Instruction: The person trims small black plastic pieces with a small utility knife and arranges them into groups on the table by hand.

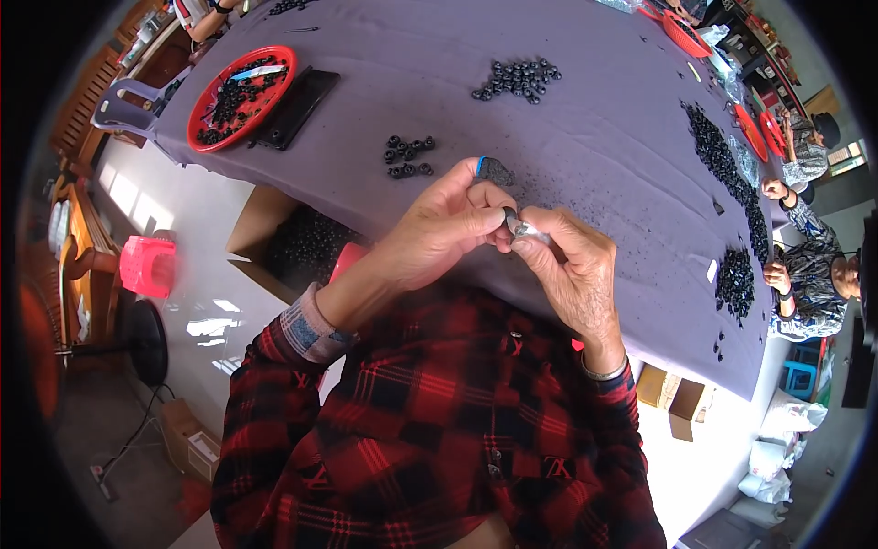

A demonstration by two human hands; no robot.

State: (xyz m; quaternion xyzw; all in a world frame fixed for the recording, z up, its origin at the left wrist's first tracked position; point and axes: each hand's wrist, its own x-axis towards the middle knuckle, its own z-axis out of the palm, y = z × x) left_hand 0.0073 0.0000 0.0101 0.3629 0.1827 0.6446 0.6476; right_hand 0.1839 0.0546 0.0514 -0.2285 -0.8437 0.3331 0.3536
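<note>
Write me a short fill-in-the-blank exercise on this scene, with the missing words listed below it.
1. The small silvery thing is held in the person's ____ hand.
2. The left hand pinches a small piece whose colour is ____.
3. The round tray at the upper left of the tablecloth is coloured ____.
4. The cardboard box full of black pieces stands to the person's ____.

Missing words: right; black; red; left.

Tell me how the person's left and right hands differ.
The left hand pinches a small black piece; the right hand pinches a silvery-white object. The left hand wears a dark-grey, blue-edged fingertip cover; the right hand shows none. Both emerge from red-and-black plaid sleeves.
</note>
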